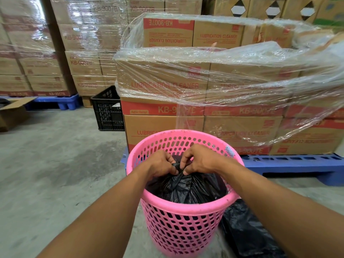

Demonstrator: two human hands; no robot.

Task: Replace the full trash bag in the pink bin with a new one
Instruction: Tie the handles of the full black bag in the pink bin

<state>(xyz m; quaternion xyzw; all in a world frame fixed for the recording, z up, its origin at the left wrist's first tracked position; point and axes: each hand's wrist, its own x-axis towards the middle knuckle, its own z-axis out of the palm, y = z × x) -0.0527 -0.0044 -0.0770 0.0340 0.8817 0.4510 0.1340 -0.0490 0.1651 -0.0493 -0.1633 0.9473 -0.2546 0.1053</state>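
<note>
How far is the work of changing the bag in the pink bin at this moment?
Early stage. Done: the mouth of the full black bag is gathered into a neck. In hand: the left hand and right hand pinch that neck, apparently tying it. Left: the bag sits inside the pink bin, so it must be lifted out, and a new one fitted, perhaps the black plastic on the floor beside the bin.

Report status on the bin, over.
Both hands, left and right, pinching the black bag's neck. Bag inside pink bin. Nothing blocking.

"LUBRICATION CLEANER" and "KB-9007E" on wrapped cartons (163, 125), "KB-9007B" on far cartons (50, 84)
</note>
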